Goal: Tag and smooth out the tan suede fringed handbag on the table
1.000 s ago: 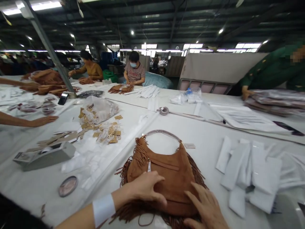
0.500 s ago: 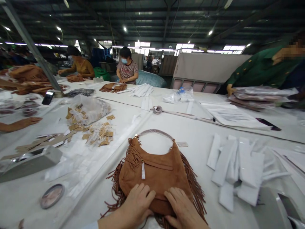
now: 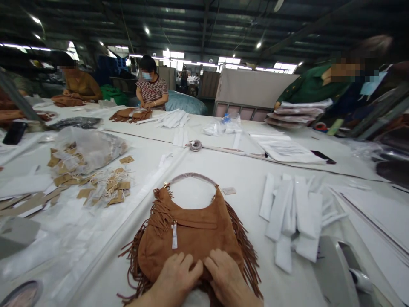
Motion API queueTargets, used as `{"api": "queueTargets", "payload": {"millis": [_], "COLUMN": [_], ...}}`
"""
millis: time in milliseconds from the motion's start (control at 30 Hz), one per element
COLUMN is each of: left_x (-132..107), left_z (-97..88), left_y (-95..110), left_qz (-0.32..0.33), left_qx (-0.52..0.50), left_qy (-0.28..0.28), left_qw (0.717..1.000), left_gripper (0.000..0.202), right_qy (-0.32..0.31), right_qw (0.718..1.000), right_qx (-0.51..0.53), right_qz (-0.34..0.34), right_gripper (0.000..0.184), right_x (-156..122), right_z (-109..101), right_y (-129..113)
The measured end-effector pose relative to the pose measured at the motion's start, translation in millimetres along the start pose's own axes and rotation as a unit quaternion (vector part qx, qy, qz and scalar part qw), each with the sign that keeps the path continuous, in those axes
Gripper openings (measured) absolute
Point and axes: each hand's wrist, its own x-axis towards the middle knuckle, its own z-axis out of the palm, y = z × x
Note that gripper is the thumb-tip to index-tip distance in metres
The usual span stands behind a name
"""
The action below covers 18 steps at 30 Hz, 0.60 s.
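A brown suede fringed handbag (image 3: 191, 234) lies flat on the white desk (image 3: 243, 170), its handle arched away from the person. The left hand (image 3: 175, 277) and the right hand (image 3: 226, 277) press side by side on the bag's near edge, fingers spread flat, gripping nothing. White folded paper strips (image 3: 294, 217) lie to the right, brown hang tags (image 3: 108, 187) to the left.

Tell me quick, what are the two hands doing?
Left hand: open, fingers flat on the brown fringed bag.
Right hand: open, pressing the same bag's lower edge.
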Motion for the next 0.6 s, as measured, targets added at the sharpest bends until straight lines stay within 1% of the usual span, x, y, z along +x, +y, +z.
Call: {"api": "queueTargets", "payload": {"millis": [67, 133, 267, 300, 367, 467, 533, 600], "left_x": [2.0, 6.0, 17.1, 18.6, 18.1, 7.5, -4.6, -18.5], "left_z": [0.5, -6.0, -26.7, -30.6, -35.0, -34.5, -31.7, -28.1], "left_y": [1.0, -1.6, -12.4, -14.5, -16.7, -18.7, -23.7, -33.5], "left_qz": [0.019, 0.029, 0.034, 0.03, 0.016, -0.006, -0.024, -0.049], "left_qx": [0.01, 0.003, -0.054, -0.069, -0.088, -0.092, -0.08, -0.061], "left_qy": [-0.001, -0.024, -0.08, -0.09, -0.105, -0.116, -0.118, -0.12], "left_qw": [1.0, 0.999, 0.995, 0.993, 0.99, 0.989, 0.989, 0.99], "left_gripper": [0.019, 0.011, 0.007, 0.007, 0.009, 0.009, 0.004, 0.009], "right_qy": [-0.006, -0.021, -0.057, -0.06, -0.067, -0.076, -0.068, -0.051], "right_qw": [1.0, 1.0, 0.998, 0.998, 0.998, 0.997, 0.997, 0.998], "right_qx": [0.002, 0.006, 0.01, 0.01, 0.008, -0.008, -0.023, -0.035], "right_qz": [-0.006, -0.008, 0.001, 0.006, 0.009, -0.002, -0.016, -0.027], "right_gripper": [0.029, 0.027, 0.022, 0.023, 0.031, 0.043, 0.045, 0.047], "right_x": [-1.8, -0.5, 11.0, 13.8, 16.4, 11.2, 4.2, -2.3], "right_z": [-1.1, -2.6, -6.1, -7.2, -9.3, -11.0, -11.3, -11.1], "right_y": [-1.2, -0.4, 2.7, 3.1, 3.7, 7.4, 13.3, 21.4]}}
